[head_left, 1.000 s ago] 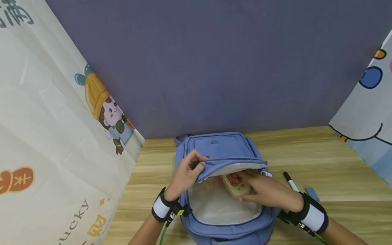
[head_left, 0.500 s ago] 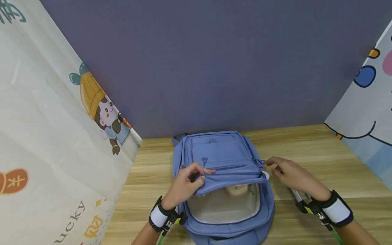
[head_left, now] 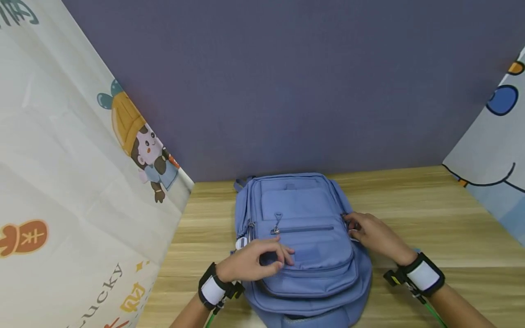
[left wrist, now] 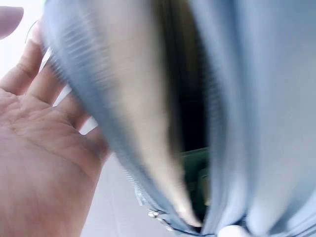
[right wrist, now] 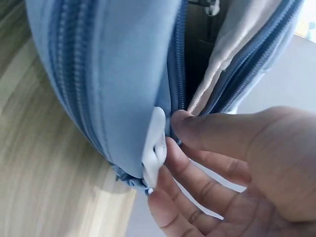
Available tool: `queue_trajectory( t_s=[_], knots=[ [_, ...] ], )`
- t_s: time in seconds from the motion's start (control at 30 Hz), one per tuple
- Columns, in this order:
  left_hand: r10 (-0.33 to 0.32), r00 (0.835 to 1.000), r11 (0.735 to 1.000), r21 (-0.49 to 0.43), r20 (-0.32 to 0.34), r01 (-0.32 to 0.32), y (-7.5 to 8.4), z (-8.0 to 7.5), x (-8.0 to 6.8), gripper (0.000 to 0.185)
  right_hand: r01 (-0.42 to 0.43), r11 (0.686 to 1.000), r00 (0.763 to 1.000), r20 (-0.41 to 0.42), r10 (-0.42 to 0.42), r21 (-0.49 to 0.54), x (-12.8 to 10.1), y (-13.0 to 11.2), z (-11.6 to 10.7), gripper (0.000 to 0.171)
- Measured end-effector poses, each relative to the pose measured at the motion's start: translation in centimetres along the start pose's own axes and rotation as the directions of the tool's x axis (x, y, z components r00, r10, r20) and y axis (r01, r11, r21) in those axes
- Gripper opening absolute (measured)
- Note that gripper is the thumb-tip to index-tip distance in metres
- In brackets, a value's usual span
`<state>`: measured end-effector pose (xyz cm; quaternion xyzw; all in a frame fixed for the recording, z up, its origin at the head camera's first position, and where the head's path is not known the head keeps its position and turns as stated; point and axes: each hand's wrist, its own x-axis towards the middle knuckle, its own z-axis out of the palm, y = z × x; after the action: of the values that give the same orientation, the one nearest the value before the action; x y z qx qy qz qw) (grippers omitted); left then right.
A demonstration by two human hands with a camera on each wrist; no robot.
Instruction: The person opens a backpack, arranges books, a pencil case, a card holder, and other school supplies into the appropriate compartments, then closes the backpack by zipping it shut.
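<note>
A blue backpack lies front side up, its front panel folded down over the main opening. My left hand hovers over the panel's left part with loosely bent fingers. In the left wrist view, its fingers lie along the panel's outer face, beside the gaping zippered edge. At the bag's right side, my right hand pinches the zipper at the opening's end between thumb and forefinger; the pull is hidden. A white tag hangs beside those fingertips.
Inside the gap shows something dark green. A white round tag hangs on the bag's left side, and a zipped pocket crosses its front. The wooden table ends at a dark wall panel behind.
The front panel has come down over the opening, hiding the pale box inside. My right hand has left the interior for the zipper at the right; my left has released the panel's edge.
</note>
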<state>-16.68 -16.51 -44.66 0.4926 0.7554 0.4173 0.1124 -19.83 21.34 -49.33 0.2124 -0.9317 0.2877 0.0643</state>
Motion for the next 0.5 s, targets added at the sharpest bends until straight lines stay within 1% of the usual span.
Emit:
queue_trajectory(
  t_s=[0.1, 0.13, 0.2, 0.3, 0.4, 0.43, 0.5],
  knots=[
    [-0.053, 0.998, 0.996, 0.068, 0.017, 0.052, 0.3, -0.5, 0.8, 0.008, -0.022, 1.000, 1.000, -0.006, 0.022, -0.008, 0.1, -0.1, 0.3, 0.026],
    [-0.071, 0.997, 0.992, 0.107, 0.017, 0.069, 0.4, -0.7, 1.2, 0.010, -0.026, 1.000, 1.000, -0.009, 0.026, -0.016, 0.1, -0.1, 0.4, 0.023],
    [-0.100, 0.995, 0.971, 0.220, 0.013, 0.094, 0.5, -1.1, 2.0, 0.018, -0.025, 0.999, 1.000, -0.013, 0.025, -0.045, 0.1, -0.2, 0.6, 0.017],
    [-0.125, 0.992, 0.916, 0.384, 0.008, 0.112, 0.1, -1.8, 3.2, 0.033, -0.012, 0.996, 1.000, -0.017, 0.011, -0.089, 0.3, -0.3, 1.0, 0.017],
    [-0.156, 0.988, 0.853, 0.502, -0.008, 0.139, -0.7, -2.3, 4.1, 0.048, -0.014, 0.996, 0.999, -0.035, 0.011, -0.093, 0.4, -0.3, 1.3, 0.015],
    [-0.170, 0.985, 0.835, 0.528, -0.015, 0.152, -1.0, -2.4, 4.2, 0.052, -0.021, 0.996, 0.999, -0.043, 0.017, -0.084, 0.4, -0.3, 1.3, 0.018],
    [-0.195, 0.980, 0.805, 0.567, -0.025, 0.175, -1.6, -2.5, 4.4, 0.059, -0.029, 0.997, 0.998, -0.058, 0.025, -0.073, 0.4, -0.3, 1.3, 0.032]
  ],
)
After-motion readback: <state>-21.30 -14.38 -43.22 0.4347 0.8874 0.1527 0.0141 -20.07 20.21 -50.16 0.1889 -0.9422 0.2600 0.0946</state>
